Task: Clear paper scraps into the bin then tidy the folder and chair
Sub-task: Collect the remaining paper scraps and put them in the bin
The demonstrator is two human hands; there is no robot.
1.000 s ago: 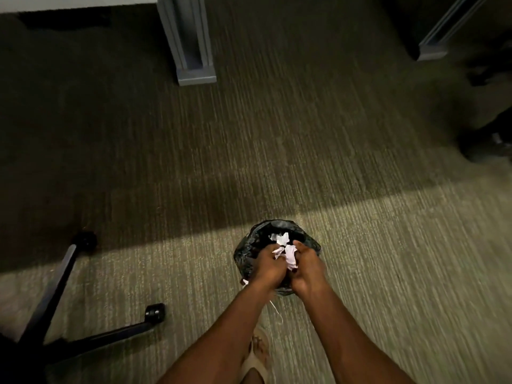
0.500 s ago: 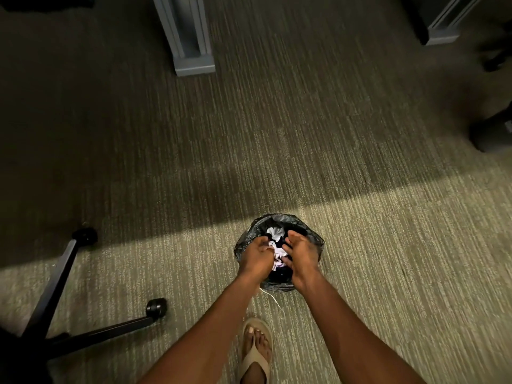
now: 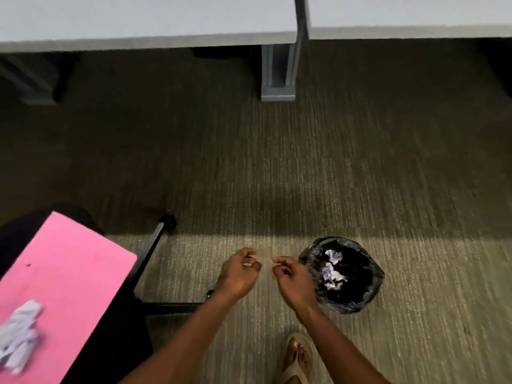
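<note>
A small bin lined with a black bag (image 3: 372, 286) stands on the carpet at lower right, with crumpled white paper scraps (image 3: 332, 274) inside. My left hand (image 3: 239, 273) and right hand (image 3: 291, 278) hover side by side just left of the bin, fingers curled and pinched; no scrap shows in either. A pink folder (image 3: 63, 273) lies on the black chair seat (image 3: 119, 339) at lower left. More crumpled white scraps (image 3: 19, 342) rest on the folder's near end.
The chair's black legs and castor (image 3: 167, 221) spread over the carpet between the folder and my hands. A grey desk (image 3: 138, 20) runs along the top, with its leg (image 3: 278, 76) on the floor. My sandalled foot (image 3: 297, 358) is at the bottom.
Both hands have lifted out of the bin and moved left, leaving the scraps inside. The view has swung left, bringing in the folder, the chair seat and the desk.
</note>
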